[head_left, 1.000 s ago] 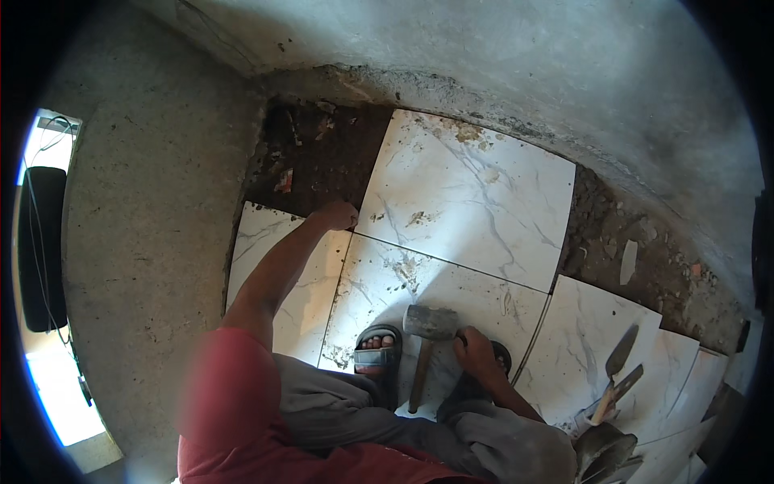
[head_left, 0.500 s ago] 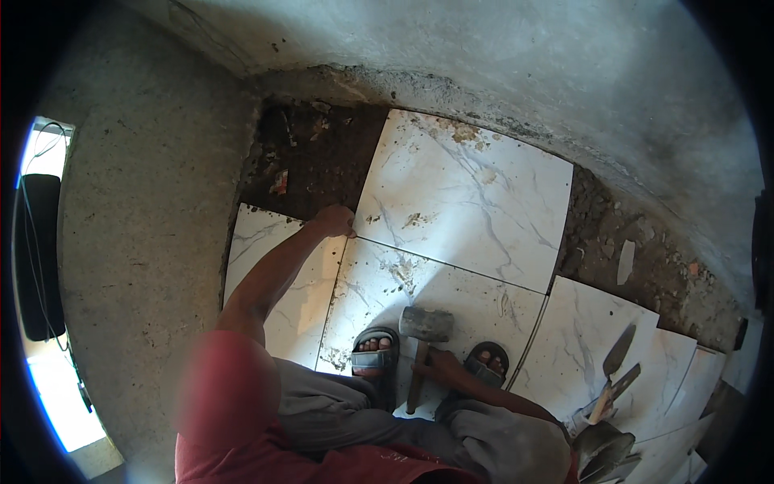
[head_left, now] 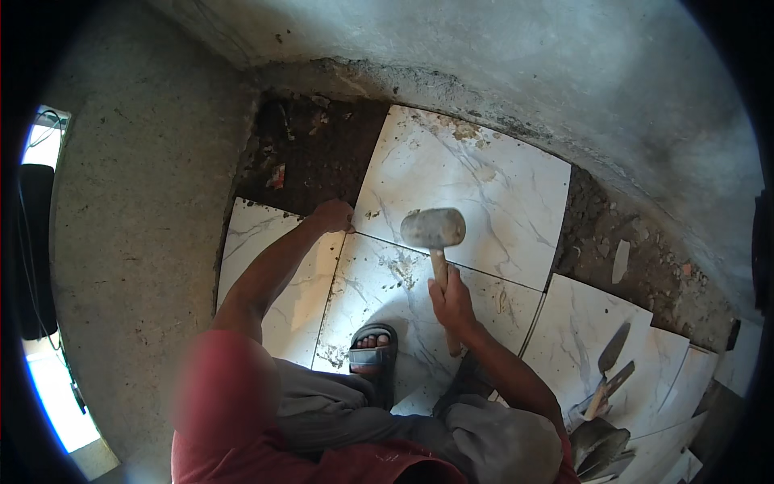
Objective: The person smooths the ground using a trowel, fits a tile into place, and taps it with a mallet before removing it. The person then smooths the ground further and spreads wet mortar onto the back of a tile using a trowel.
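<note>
My right hand (head_left: 451, 300) grips the wooden handle of a mallet, whose grey cylindrical head (head_left: 433, 227) is raised over the seam between white veined tiles (head_left: 500, 218). My left hand (head_left: 333, 216) rests, fingers curled, at the corner where tiles meet beside a dark dirt patch (head_left: 310, 141); whatever those fingers might hold is hidden. Below the hands is my sandalled foot (head_left: 371, 351); the other foot is mostly hidden behind my right arm. A trowel (head_left: 614, 348) and another flat tool lie on the tiles at the right.
Rough concrete wall (head_left: 516, 56) runs behind the tiles, with a rubble strip (head_left: 605, 234) along it at the right. A bare concrete surface (head_left: 137, 266) spans the left, beside a bright opening holding a black object (head_left: 36, 250) and cables. A grey container (head_left: 597, 448) sits at lower right.
My right hand has taken the mallet by its handle and lifted it from beside my foot up and forward over the tiles. My left hand remains at the corner.
</note>
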`<state>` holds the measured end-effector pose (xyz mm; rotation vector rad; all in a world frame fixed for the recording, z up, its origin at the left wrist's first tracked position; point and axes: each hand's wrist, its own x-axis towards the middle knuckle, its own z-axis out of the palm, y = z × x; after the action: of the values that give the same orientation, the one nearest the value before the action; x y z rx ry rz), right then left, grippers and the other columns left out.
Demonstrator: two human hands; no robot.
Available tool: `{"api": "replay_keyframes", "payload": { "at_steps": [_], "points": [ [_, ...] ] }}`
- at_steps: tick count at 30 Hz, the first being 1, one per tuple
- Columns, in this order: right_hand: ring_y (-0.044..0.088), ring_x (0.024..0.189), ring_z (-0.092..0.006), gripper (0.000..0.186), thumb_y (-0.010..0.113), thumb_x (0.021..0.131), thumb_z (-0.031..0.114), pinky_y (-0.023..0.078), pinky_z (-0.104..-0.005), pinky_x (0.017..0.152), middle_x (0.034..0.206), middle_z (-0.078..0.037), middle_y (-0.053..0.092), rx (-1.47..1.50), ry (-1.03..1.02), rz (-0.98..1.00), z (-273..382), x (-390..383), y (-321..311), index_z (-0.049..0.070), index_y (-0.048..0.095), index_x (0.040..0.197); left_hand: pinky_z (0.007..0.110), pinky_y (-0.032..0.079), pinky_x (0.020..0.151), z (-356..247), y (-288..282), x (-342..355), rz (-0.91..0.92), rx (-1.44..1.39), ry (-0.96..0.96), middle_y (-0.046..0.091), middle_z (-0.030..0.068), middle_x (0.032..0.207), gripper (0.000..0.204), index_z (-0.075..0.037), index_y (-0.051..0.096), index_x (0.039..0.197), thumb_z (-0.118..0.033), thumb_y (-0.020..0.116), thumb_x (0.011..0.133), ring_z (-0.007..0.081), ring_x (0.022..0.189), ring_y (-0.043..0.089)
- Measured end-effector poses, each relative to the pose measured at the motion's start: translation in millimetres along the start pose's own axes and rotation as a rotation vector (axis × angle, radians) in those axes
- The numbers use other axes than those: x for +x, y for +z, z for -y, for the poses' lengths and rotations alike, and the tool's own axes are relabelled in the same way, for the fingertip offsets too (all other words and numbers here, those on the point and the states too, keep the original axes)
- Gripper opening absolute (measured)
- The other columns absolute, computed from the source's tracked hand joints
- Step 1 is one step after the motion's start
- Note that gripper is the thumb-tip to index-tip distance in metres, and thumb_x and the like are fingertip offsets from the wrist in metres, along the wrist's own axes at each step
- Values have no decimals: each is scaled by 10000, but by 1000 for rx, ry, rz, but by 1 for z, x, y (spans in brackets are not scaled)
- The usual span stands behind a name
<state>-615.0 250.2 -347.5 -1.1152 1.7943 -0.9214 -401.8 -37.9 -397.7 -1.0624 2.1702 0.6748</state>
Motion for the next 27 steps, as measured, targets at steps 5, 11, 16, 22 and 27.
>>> {"api": "replay_keyframes", "payload": {
  "at_steps": [5,11,16,22,27],
  "points": [
    [583,820,-485,391,546,885,222,468,-508,689,878,-305,595,-31,38,-29,-11,22,1,-36,415,1147,408,487,671,7,8,-3,-75,2,48,652,115,737,306,-75,651,768,-317,784,637,277,744,641],
    [574,627,-348,312,552,898,268,454,-438,578,693,-197,566,16,92,-90,-55,-2,5,-5,453,1011,441,509,779,0,15,24,-42,94,144,663,165,944,371,-71,686,906,-340,730,654,345,888,632],
    [596,641,-400,336,498,929,327,461,-477,556,725,-220,588,250,350,133,-73,-66,43,18,368,958,399,494,694,40,26,21,-100,-160,184,664,148,783,290,-49,681,856,-253,737,657,300,742,644],
    [605,659,-224,221,541,911,243,488,-380,587,752,-158,594,-211,-109,419,-90,-106,-8,23,530,924,399,493,679,-16,-4,-4,-2,-79,50,657,189,824,349,-7,655,869,-301,744,704,310,744,646],
    [604,820,-373,196,519,866,152,484,-440,731,871,-213,617,-247,37,-455,-96,-49,-132,-4,607,947,430,498,724,-17,14,2,-91,-59,-86,652,234,879,390,23,634,883,-339,707,760,352,843,652]
  ]
}}
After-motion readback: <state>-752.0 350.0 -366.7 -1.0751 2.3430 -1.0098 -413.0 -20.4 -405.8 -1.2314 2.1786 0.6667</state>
